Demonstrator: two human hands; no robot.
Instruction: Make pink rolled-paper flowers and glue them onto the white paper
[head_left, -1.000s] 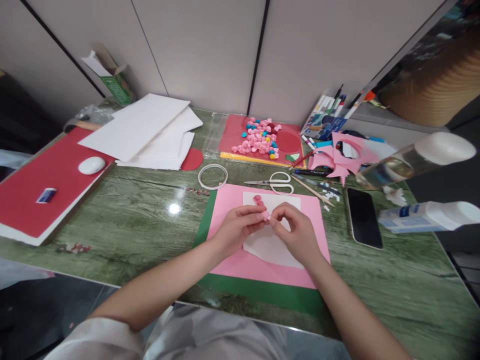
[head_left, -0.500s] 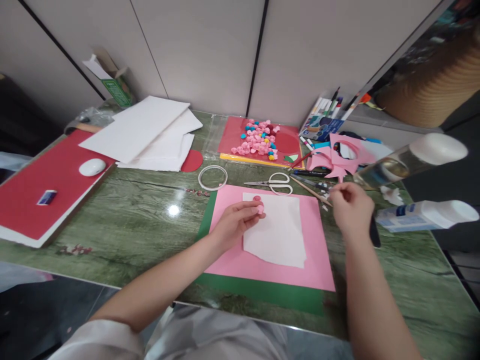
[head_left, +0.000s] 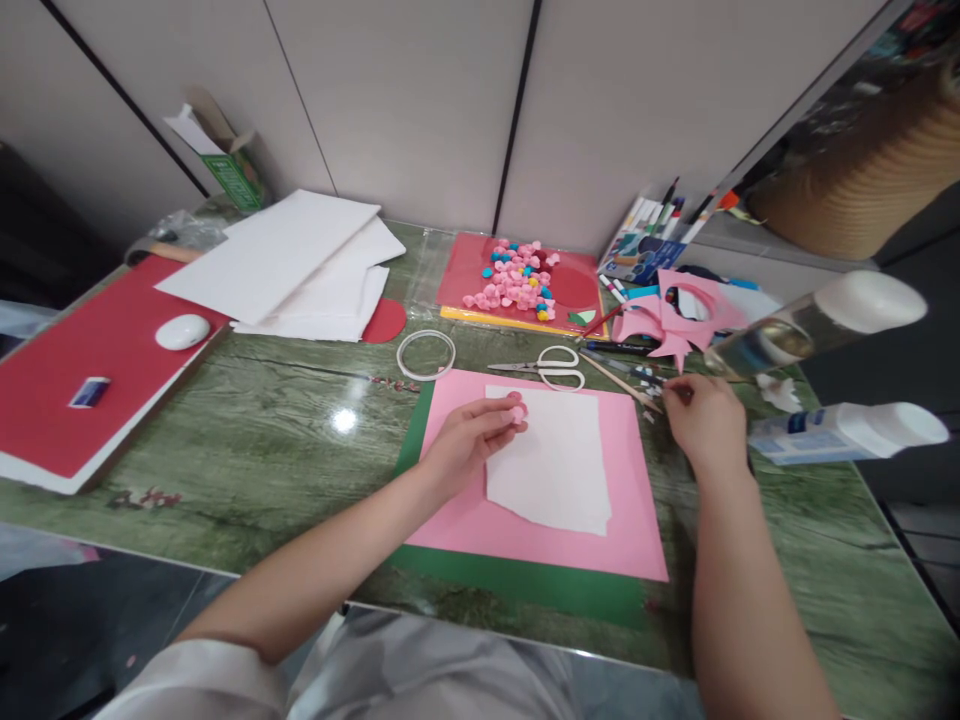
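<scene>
My left hand (head_left: pixel 466 442) rests on a pink sheet (head_left: pixel 626 525) that lies on a green sheet (head_left: pixel 525 588). Its fingertips pinch a small pink paper ball (head_left: pixel 517 409) at the top left corner of a white paper (head_left: pixel 559 465). My right hand (head_left: pixel 703 420) is off the sheet to the right, fingers curled together over small paper scraps (head_left: pixel 651 383) on the green table. Whether it holds a scrap is hidden.
White scissors (head_left: pixel 561 367), a wooden stick (head_left: pixel 621 381) and a tape ring (head_left: pixel 425 353) lie behind the sheets. Farther back are several pink paper balls (head_left: pixel 516 282), a pink cut-out (head_left: pixel 675 320) and markers (head_left: pixel 646 238). A glue bottle (head_left: pixel 847 430) and a clear bottle (head_left: pixel 817 325) stand right. White boards (head_left: pixel 292 260) and a mouse (head_left: pixel 182 331) lie left.
My right hand left the pink ball, swung right to the table's edge, then dropped to the scraps. My left hand stayed on the white paper with the pink ball.
</scene>
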